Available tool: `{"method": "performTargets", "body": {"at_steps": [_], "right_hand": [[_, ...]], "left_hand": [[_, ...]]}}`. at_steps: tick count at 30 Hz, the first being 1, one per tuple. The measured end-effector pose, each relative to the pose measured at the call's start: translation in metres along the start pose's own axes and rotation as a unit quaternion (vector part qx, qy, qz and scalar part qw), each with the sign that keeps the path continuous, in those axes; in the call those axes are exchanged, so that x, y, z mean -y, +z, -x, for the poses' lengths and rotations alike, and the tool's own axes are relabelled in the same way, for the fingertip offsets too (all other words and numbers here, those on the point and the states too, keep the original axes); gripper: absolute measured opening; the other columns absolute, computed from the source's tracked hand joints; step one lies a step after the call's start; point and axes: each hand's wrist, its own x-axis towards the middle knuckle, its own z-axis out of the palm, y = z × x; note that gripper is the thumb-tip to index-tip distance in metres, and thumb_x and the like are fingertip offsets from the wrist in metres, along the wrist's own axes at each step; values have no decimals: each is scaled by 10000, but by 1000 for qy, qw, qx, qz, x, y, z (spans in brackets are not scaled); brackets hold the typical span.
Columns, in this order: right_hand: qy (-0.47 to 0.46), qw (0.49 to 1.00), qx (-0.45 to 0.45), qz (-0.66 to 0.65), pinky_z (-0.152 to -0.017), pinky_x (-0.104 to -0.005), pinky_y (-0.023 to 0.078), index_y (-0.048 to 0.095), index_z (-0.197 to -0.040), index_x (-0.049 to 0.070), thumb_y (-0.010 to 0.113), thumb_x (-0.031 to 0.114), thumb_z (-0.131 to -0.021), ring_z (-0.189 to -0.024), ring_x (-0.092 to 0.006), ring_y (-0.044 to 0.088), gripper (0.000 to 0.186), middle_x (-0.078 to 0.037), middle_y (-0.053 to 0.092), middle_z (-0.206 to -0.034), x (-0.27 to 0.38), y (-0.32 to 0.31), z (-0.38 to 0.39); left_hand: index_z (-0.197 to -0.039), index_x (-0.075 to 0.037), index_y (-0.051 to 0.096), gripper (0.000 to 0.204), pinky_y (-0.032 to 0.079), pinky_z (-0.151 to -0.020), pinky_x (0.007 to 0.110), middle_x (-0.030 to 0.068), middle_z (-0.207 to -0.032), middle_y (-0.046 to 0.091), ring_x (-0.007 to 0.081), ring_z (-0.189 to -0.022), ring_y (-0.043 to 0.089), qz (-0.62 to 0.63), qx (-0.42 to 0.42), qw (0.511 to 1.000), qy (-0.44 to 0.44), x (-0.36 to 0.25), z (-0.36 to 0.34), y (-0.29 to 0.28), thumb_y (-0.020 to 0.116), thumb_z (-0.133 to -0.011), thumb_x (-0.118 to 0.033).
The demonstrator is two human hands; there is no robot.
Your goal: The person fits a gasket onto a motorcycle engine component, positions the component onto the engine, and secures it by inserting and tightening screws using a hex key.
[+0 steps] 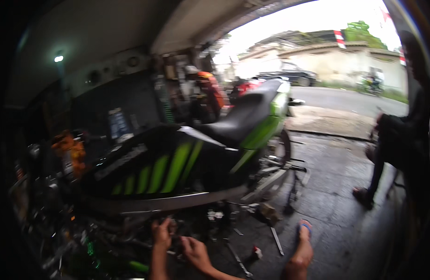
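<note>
A black motorcycle with green stripes (170,170) stands across the view, its front to the left. Low beside its lower edge, my left hand (162,234) is raised with fingers bent together at the dark engine area. Just right of it and a little nearer, my right hand (195,253) is closed, thumb against the fingers. Blur and shadow hide what either hand holds. The fingers of both hands come close together. On the floor to the right of my hands lie a long metal wrench (239,261) and a small red-and-white item (257,253).
Another metal bar (277,241) lies beside a brownish block (269,213). My foot in a blue-strapped sandal (306,227) rests on the dark tiled floor (338,186). A person in dark clothes (404,140) sits at the right. Dark, cluttered parts fill the left, with an orange object (70,149).
</note>
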Motion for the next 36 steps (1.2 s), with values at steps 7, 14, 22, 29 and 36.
{"method": "performTargets", "body": {"at_steps": [7,14,22,29,36], "right_hand": [[199,928,133,-286,-539,-306,482,600,-1203,47,498,268,-1013,-630,-150,605,310,-60,665,-847,0,2,-11],[-15,955,111,275,-672,-478,530,601,-1185,95,566,325,-945,-836,-380,670,334,-265,649,-871,31,-10,2],[-145,947,108,267,-711,-380,536,519,-1349,76,574,280,-964,-844,-324,704,439,-189,699,-944,6,13,6],[64,980,95,-163,-669,-334,525,652,-1145,77,561,308,-977,-731,-190,685,300,-177,697,-889,-3,0,-3],[40,978,54,198,-685,-420,533,591,-1269,78,578,277,-953,-845,-346,687,374,-217,685,-1001,21,3,-8]], "left_hand": [[-886,-99,619,35,361,-382,215,33,-700,614,99,-476,525,20,56,998,11,-2,-10,-20,601,-856,-106],[-902,-97,607,40,378,-413,213,29,-707,612,93,-531,535,-4,44,999,17,-6,-2,-17,605,-864,-108],[-979,-91,625,94,396,-429,231,21,-720,625,111,-578,586,-6,65,997,48,-6,-3,-23,615,-887,-104],[-983,-84,616,105,397,-409,209,29,-734,626,103,-588,593,43,30,999,5,-10,6,-10,638,-881,-72],[-966,-75,616,84,422,-445,233,43,-744,631,111,-602,590,71,71,995,-2,-14,9,-3,638,-885,-76]]}}
